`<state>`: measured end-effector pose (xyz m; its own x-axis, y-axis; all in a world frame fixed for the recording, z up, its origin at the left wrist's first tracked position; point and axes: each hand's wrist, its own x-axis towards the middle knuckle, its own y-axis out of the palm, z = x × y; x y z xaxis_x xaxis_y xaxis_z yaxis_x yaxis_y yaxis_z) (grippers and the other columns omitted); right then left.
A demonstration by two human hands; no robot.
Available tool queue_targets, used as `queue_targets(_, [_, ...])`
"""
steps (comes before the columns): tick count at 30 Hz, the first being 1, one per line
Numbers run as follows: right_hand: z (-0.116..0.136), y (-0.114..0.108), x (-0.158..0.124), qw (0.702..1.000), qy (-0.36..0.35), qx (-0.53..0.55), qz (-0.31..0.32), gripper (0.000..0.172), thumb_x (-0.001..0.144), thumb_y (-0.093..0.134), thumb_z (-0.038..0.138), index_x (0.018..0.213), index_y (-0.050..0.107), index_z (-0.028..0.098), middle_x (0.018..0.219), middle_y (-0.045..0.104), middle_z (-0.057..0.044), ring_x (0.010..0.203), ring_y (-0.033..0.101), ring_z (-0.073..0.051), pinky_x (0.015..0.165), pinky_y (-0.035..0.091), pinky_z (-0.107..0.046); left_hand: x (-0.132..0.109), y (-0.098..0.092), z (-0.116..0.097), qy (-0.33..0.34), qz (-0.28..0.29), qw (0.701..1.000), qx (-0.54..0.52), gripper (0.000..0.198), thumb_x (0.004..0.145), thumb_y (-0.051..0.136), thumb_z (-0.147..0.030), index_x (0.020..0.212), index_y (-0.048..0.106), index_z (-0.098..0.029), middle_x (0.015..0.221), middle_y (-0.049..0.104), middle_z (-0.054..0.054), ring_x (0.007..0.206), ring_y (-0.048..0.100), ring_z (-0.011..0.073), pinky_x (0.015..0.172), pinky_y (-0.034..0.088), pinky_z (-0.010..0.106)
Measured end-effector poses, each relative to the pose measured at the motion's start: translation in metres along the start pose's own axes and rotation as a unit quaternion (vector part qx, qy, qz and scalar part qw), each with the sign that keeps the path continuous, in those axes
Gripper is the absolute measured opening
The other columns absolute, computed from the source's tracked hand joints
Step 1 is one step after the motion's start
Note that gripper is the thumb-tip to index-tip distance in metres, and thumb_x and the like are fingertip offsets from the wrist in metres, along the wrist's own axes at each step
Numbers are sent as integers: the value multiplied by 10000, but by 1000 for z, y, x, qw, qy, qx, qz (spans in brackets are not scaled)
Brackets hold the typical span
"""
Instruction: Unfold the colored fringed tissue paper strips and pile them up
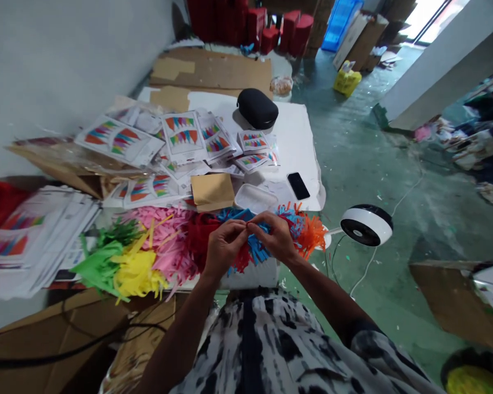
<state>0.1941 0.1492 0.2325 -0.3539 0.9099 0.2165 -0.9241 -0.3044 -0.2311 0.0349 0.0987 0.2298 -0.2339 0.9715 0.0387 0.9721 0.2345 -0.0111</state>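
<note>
Left hand, right hand pinching blue fringe, grip blurred

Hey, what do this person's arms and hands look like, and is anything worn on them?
The left hand and right hand are bare: no gloves, and no ring or watch shows. The forearms are uncovered. A loose short sleeve of a black, grey and white blotch-patterned top covers the right upper arm.

At nine o'clock the stack of printed sheets is cut off by the edge; at centre, the blue fringe is partly hidden by the fingers.
</note>
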Motion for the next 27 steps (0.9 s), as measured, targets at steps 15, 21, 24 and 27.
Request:
queue_targets(15, [-193,-2,103,817,159,-525,179,235,1007,592,279,1156,740,174,1181,734,-154,1118,644,-269,956,402,-371,29,4,49,-136,-181,971,-79,269,731,902,-370,882,777,-185,809,791,29,782,761,177,801,593,290])
queue_targets(21, [-202,1,99,791,144,-555,214,295,1040,446,204,1143,717,149,1148,737,-169,1100,625,-260,931,324,-391,37,6,51,-174,-194,954,-148,486,679,940,-367,1092,756,-188,888,791,26,793,777,174,823,608,302])
queue_targets(24, [-201,-2,99,789,141,-554,225,296,1032,460,202,1172,713,139,1147,731,-180,1093,621,-270,934,313,-399,37,9,52,-178,-184,958,-132,485,698,923,-397,1109,784,-181,924,803,51,820,772,184,844,610,325])
queue_targets(27, [-198,-5,100,787,138,-554,232,285,1029,469,196,1095,733,113,1115,732,-200,1087,619,-289,944,312,-414,35,12,48,-173,-176,962,-121,385,709,911,-413,996,799,-182,898,801,50,837,765,187,842,600,318])
